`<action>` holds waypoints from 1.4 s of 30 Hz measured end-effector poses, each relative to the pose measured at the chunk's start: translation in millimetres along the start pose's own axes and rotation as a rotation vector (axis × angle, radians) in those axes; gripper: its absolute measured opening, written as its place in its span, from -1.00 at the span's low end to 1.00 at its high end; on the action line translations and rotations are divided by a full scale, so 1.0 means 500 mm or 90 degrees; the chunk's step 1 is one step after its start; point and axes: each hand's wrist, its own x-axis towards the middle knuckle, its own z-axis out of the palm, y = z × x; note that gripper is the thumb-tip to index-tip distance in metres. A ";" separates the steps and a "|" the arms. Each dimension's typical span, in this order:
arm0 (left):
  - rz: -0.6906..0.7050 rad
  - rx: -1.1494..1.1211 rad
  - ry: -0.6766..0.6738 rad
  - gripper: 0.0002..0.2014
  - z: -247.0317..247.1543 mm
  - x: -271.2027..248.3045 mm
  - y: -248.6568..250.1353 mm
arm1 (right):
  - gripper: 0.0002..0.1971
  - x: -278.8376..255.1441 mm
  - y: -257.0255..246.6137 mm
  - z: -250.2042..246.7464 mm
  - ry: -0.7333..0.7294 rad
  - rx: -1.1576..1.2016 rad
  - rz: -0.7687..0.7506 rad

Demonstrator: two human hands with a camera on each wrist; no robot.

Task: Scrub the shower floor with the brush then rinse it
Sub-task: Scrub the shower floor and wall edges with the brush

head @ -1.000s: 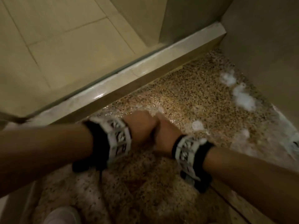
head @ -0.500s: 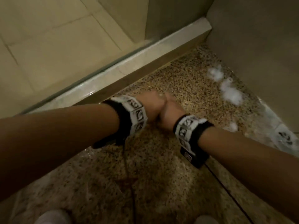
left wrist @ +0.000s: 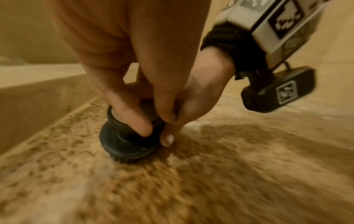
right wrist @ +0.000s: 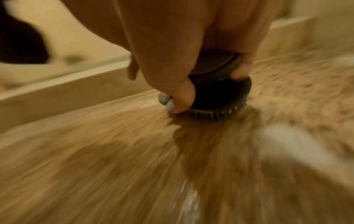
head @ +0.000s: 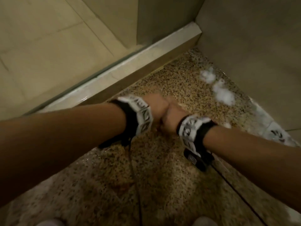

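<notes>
A small round black brush (left wrist: pixel 124 144) (right wrist: pixel 220 97) stands bristles-down on the speckled brown shower floor (head: pixel 162 185), close to the raised curb. Both hands grip its knob from above, pressed side by side: my left hand (head: pixel 157 106) (left wrist: pixel 134 91) on the left, my right hand (head: pixel 172 119) (right wrist: pixel 182 60) on the right. In the head view the hands hide the brush. Fingers of both hands curl down around the knob. The floor looks wet, and both wrist views are smeared by motion.
A pale stone curb (head: pixel 130 67) with a glass panel runs along the left; tiled bathroom floor (head: pixel 40 46) lies beyond it. A beige wall (head: pixel 252 54) closes the right side. White foam clumps (head: pixel 223 93) lie along that wall. My feet (head: pixel 203 221) show at the bottom edge.
Both hands have kept their grip on the brush and slid it along the floor near the curb, toward the far corner, while the view shifted with them.
</notes>
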 end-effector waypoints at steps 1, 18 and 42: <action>0.006 -0.033 -0.026 -0.60 0.025 -0.026 0.013 | -0.55 -0.041 -0.005 0.020 -0.039 0.021 -0.017; 0.114 0.014 -0.038 -0.65 0.030 0.018 0.118 | -0.16 -0.130 0.103 0.028 -0.050 0.016 0.006; 0.117 0.015 -0.010 -0.65 -0.023 0.129 0.147 | -0.58 -0.095 0.181 -0.037 -0.010 0.024 0.054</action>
